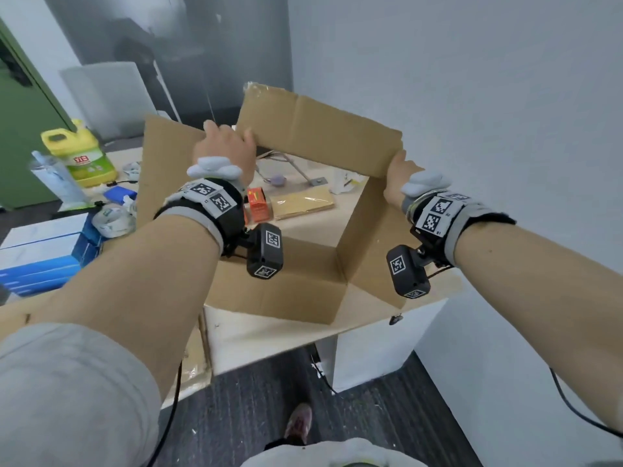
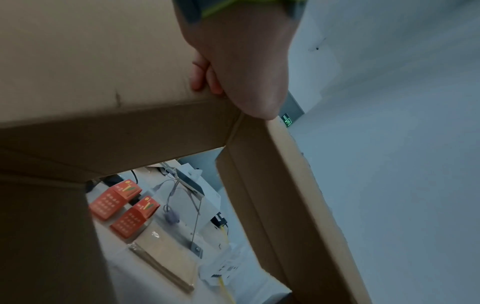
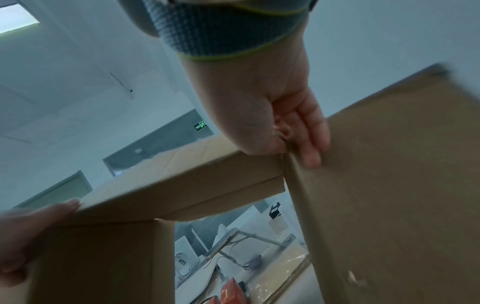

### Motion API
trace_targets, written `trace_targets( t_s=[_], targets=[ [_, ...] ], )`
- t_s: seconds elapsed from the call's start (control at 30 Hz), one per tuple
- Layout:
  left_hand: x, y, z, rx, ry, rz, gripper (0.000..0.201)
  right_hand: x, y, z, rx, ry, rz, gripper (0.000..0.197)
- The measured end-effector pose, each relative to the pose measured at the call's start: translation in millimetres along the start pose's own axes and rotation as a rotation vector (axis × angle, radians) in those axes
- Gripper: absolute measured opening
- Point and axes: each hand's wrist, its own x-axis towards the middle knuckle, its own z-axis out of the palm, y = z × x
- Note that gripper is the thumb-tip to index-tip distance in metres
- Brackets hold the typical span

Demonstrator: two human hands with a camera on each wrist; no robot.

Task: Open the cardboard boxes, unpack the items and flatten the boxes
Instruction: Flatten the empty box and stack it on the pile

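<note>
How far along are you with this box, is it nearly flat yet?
Unpacking looks done: the cardboard box is open at both ends and empty, with orange cartons lying on the table seen through it. In hand: the left hand and right hand grip its upper corners, holding it up. Left: pressing it flat. Whether other boxes remain, I cannot tell.

The brown cardboard box [image 1: 313, 143], open at both ends like a sleeve, stands tilted on my table [image 1: 269, 335]; orange cartons [image 2: 124, 211] show through it.
</note>
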Motion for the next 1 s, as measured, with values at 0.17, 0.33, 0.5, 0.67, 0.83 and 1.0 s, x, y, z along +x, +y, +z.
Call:
trace_targets(
  t_s=[0.17, 0.33, 0.5, 0.67, 0.83, 1.0],
  targets=[
    [-10, 6, 30, 0.000, -0.035, 0.032, 0.061, -6, -10, -2, -0.339, 0.152, -0.182, 0.099],
    [-21, 17, 42, 0.029, -0.094, 0.126, 0.062, -1, -30, 6, -0.295, 0.084, -0.445, 0.120],
    [-26, 16, 60, 0.029, -0.109, 0.185, 0.062, 11, -40, 12, -0.255, -0.039, -0.374, 0.133],
    [-39, 16, 82, 0.014, -0.194, 0.246, 0.062, 14, -33, -1, -0.210, 0.039, -0.337, 0.095],
    [-38, 12, 89, 0.186, -0.174, 0.301, 0.035, 8, -37, -7, -0.197, 0.021, -0.460, 0.041],
    [-40, 11, 80, 0.260, -0.045, 0.353, 0.035, -1, -13, 3, -0.233, -0.012, -0.510, 0.036]
  ],
)
